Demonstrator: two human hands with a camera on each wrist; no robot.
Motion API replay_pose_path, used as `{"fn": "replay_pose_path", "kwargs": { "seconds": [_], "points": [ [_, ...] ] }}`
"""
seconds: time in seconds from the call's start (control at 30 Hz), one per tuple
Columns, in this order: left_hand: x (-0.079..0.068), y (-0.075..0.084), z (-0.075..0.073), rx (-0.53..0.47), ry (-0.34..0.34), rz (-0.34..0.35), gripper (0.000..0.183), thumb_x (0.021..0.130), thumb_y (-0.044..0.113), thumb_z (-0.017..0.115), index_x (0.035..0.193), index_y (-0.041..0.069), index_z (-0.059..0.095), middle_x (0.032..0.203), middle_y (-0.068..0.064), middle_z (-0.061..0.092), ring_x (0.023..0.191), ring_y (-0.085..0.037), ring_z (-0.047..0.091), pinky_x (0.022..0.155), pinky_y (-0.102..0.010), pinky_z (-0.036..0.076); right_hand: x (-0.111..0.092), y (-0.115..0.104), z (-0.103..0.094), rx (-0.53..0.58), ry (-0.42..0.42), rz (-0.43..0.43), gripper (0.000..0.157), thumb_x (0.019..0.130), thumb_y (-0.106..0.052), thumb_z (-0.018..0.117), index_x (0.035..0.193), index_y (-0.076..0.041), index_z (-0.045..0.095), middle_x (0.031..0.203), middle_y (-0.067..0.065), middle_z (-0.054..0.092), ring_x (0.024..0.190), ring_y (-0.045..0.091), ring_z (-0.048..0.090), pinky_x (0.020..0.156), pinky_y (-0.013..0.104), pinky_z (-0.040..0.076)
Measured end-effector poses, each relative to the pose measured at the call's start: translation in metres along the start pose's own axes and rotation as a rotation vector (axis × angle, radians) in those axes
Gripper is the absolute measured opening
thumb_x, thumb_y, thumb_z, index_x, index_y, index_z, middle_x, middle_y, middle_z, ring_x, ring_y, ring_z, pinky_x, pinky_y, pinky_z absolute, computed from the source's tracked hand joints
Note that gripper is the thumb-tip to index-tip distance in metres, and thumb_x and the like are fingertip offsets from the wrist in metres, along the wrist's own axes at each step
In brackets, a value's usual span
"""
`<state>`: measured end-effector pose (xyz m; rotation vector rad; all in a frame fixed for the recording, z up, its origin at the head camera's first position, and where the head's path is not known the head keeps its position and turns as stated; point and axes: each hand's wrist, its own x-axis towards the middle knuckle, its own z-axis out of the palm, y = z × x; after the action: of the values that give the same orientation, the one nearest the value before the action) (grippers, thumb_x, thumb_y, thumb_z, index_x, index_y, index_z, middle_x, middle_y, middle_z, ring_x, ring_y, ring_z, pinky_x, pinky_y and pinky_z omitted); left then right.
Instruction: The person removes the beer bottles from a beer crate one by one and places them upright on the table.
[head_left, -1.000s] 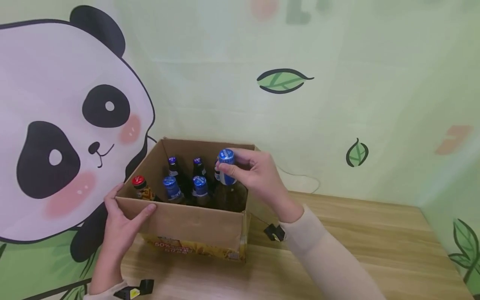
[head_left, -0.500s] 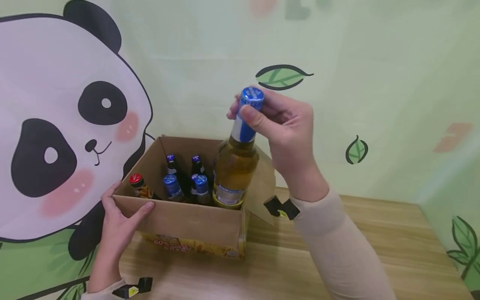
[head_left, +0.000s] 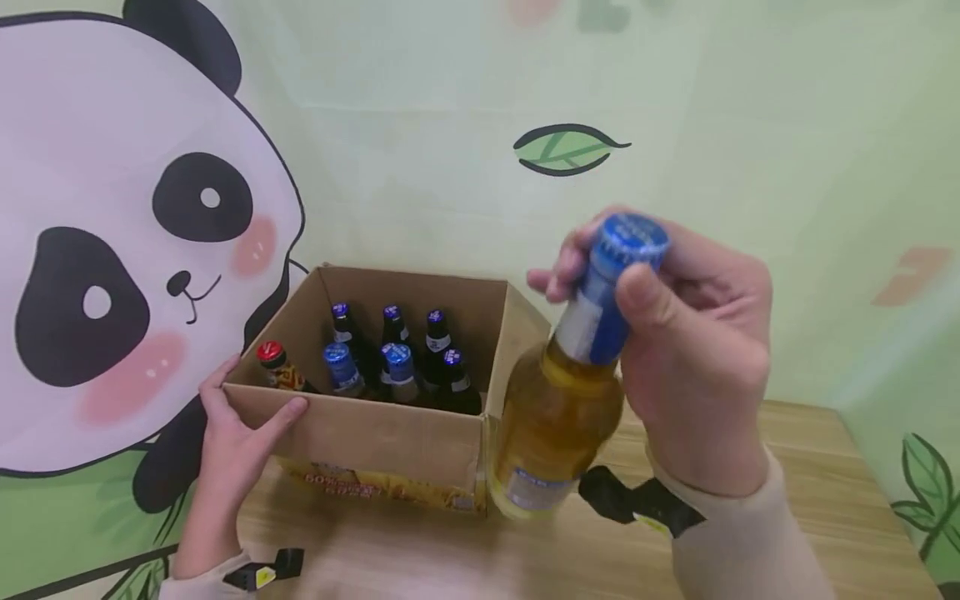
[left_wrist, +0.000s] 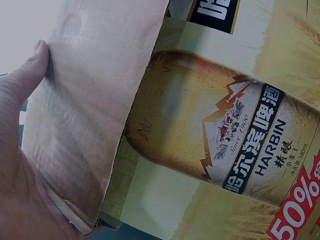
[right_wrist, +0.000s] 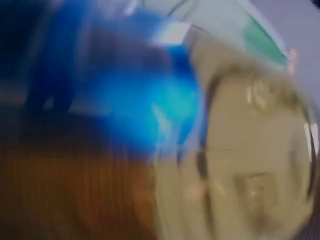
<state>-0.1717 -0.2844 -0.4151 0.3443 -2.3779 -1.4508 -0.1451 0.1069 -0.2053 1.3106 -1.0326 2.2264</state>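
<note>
My right hand (head_left: 697, 350) grips a clear glass beer bottle (head_left: 562, 408) by its blue-and-white neck, thumb just below the blue cap. The bottle tilts, its base toward the lower left, and overlaps the right side of an open cardboard box (head_left: 420, 442) in the head view. In the right wrist view the bottle's glass (right_wrist: 255, 135) is blurred and close. With my left hand (head_left: 240, 442) I hold the box's front left corner, thumb along the front flap (left_wrist: 90, 110). Inside the box stand several capped bottles, among them a red-capped one (head_left: 277, 367) and a blue-capped one (head_left: 341, 367).
The box stands on a wood-grain table (head_left: 817, 475), against a pale green backdrop (head_left: 420, 167) with a printed panda (head_left: 150, 250) on the left. A printed beer picture (left_wrist: 240, 135) covers the box's outer side.
My right hand has lifted the blue-capped beer bottle out of the box and carried it right and nearer the camera. My left hand has kept its hold on the box corner.
</note>
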Motion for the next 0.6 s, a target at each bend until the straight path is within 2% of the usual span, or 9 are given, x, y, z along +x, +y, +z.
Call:
{"fn": "replay_pose_path", "kwargs": {
  "seconds": [0.13,0.23,0.37,0.6],
  "points": [
    [0.000,0.000,0.000,-0.009,-0.001,-0.012,0.104,0.086,0.046,0.077,0.157,0.036,0.002,0.164,-0.018,0.011,0.148,-0.044,0.017,0.111,-0.073,0.019,-0.043,0.005,-0.015,-0.028,-0.053,0.064,0.022,0.092,0.012,0.057,0.110,0.024,0.062,0.099,0.028,0.068,0.087,0.035,0.067,0.086,0.053,0.057],
    [0.000,-0.001,0.000,-0.005,-0.003,-0.003,0.104,0.086,0.045,0.077,0.157,0.036,0.002,0.164,-0.018,0.011,0.148,-0.045,0.017,0.112,-0.073,0.018,-0.069,0.010,-0.026,-0.049,-0.065,0.064,0.022,0.092,0.015,0.055,0.111,0.024,0.061,0.102,0.027,0.068,0.089,0.034,0.069,0.086,0.049,0.058],
    [0.000,-0.002,0.002,-0.013,-0.007,0.007,0.104,0.086,0.043,0.078,0.157,0.036,0.002,0.164,-0.018,0.013,0.148,-0.045,0.018,0.112,-0.073,0.017,-0.092,0.011,-0.038,-0.087,-0.072,0.027,0.023,0.091,0.019,0.056,0.112,0.026,0.059,0.106,0.028,0.069,0.093,0.034,0.072,0.085,0.045,0.059],
    [0.001,-0.003,0.004,-0.039,0.014,0.009,0.102,0.086,0.041,0.078,0.156,0.037,0.004,0.163,-0.017,0.016,0.146,-0.043,0.022,0.112,-0.071,0.020,-0.124,0.020,-0.064,-0.218,0.029,0.023,0.022,0.087,0.024,0.056,0.109,0.027,0.059,0.104,0.028,0.071,0.094,0.033,0.073,0.083,0.043,0.059]
  ]
}}
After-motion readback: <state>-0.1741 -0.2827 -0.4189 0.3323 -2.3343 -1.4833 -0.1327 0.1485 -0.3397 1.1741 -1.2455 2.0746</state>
